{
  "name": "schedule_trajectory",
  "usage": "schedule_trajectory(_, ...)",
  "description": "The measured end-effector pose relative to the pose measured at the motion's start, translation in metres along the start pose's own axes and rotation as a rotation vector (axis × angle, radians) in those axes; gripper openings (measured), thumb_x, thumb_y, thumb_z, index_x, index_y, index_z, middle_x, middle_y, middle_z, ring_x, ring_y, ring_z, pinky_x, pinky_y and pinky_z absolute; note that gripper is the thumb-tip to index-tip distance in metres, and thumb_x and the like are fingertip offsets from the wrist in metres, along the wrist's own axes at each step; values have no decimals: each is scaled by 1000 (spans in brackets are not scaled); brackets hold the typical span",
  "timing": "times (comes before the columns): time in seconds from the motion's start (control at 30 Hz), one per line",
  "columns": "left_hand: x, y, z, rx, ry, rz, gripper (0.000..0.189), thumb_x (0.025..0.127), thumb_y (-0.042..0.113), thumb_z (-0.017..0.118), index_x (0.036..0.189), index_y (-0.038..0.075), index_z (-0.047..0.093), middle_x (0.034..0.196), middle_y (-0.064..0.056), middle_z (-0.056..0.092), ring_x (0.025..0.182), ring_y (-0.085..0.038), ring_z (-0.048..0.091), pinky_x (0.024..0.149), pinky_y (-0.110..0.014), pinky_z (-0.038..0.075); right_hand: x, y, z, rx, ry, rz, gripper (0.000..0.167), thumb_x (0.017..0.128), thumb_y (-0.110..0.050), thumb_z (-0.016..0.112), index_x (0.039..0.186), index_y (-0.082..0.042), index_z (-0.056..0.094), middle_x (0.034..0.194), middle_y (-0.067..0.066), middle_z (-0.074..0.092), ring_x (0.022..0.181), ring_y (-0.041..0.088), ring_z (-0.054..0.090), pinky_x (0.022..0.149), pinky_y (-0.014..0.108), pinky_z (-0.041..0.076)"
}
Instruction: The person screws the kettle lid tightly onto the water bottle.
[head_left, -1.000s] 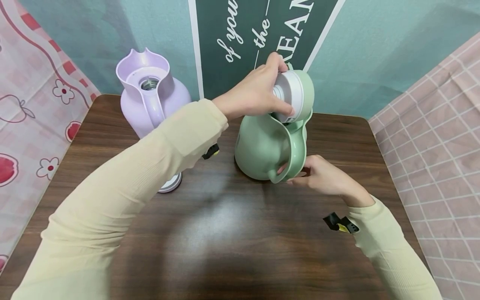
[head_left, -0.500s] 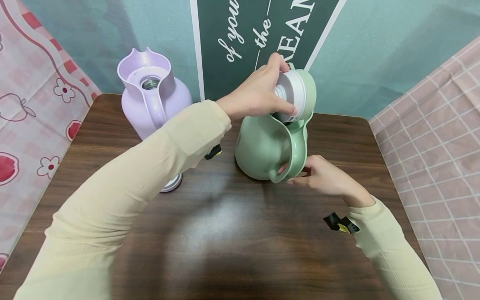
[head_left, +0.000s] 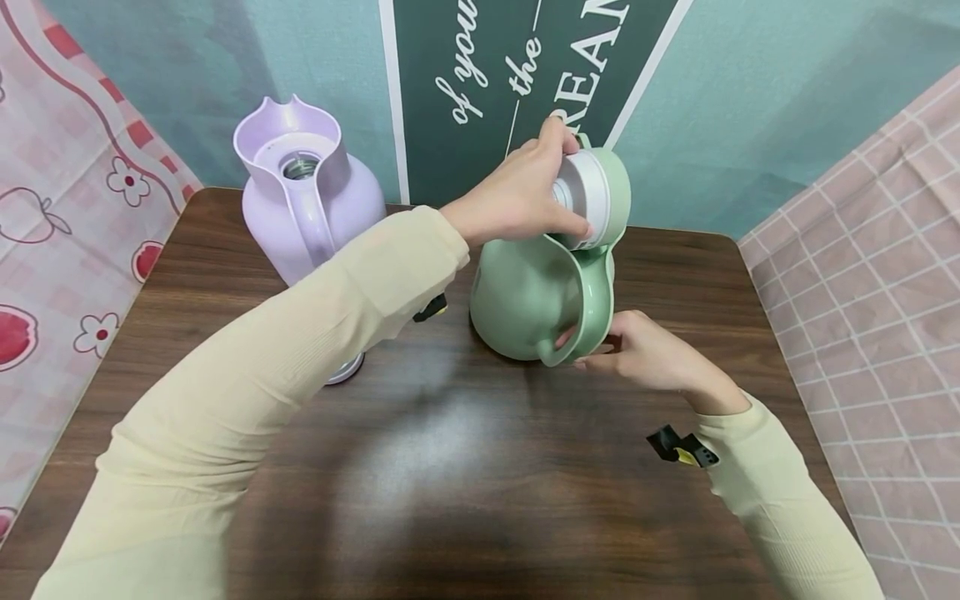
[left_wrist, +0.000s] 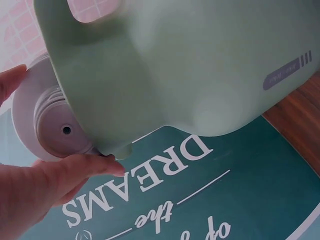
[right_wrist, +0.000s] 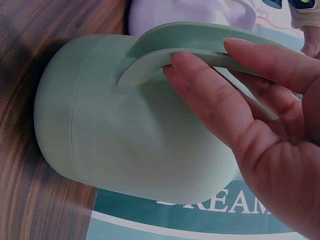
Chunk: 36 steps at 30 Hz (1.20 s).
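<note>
A green vacuum jug (head_left: pixel 517 287) stands on the wooden table, its handle (head_left: pixel 596 308) facing the right front. My left hand (head_left: pixel 528 187) grips a white and green lid (head_left: pixel 603 196) by its edge, tilted on its side right at the jug's mouth. In the left wrist view the lid's white underside (left_wrist: pixel 60 127) shows a small dark hole. My right hand (head_left: pixel 645 354) holds the handle, fingers passed through the loop and thumb on the outside, as the right wrist view shows (right_wrist: pixel 260 100).
A lilac jug (head_left: pixel 315 192) without a lid stands at the back left, behind my left forearm. A white-rimmed round object (head_left: pixel 347 368) lies partly hidden under that sleeve. A dark green lettered panel (head_left: pixel 480 100) hangs behind; pink tiled cloth (head_left: pixel 870 292) borders the right.
My left hand and the lid have sunk slightly toward the jug's mouth. The right hand and the green jug have stayed in place.
</note>
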<state>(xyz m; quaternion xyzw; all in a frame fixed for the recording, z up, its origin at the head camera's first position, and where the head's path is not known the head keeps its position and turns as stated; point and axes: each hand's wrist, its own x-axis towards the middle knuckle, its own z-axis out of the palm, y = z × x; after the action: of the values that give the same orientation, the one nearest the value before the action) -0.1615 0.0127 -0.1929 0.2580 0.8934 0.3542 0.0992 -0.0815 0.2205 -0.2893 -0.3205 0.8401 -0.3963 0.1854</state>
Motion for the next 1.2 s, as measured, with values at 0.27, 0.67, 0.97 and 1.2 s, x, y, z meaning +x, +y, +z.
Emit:
schedule_trajectory(0.27, -2, 4, -3, 6, -53, -42, 68, 76, 26, 72, 123, 10, 26, 114, -8, 49, 100, -15, 46, 84, -23, 36, 0, 1, -1, -7, 1, -11, 22, 79, 3, 66, 100, -6, 66, 95, 0, 65, 85, 9, 60, 68, 26, 49)
schedule_trajectory(0.67, 5, 17, -12, 181, -137, -121, 63, 77, 29, 69, 126, 5, 37, 113, -5, 49, 99, -15, 46, 82, -25, 39, 0, 1, -1, -37, 7, -11, 23, 79, 4, 66, 99, -6, 67, 94, -1, 66, 84, 7, 59, 68, 25, 48)
schedule_trajectory(0.97, 11, 24, -11, 248, -159, -134, 69, 74, 28, 72, 129, 6, 36, 116, -4, 50, 102, -16, 47, 84, -26, 40, 0, 1, -1, -10, 6, -16, 22, 79, 3, 67, 100, -6, 67, 96, -1, 66, 86, 8, 59, 69, 26, 48)
schedule_trajectory(1.2, 11, 24, -10, 288, -141, -126, 70, 75, 30, 73, 130, 7, 37, 118, -4, 51, 104, -16, 47, 85, -26, 40, 0, 2, 0, 3, 7, -17, 22, 79, 2, 67, 100, -6, 66, 96, 0, 66, 85, 9, 59, 68, 26, 48)
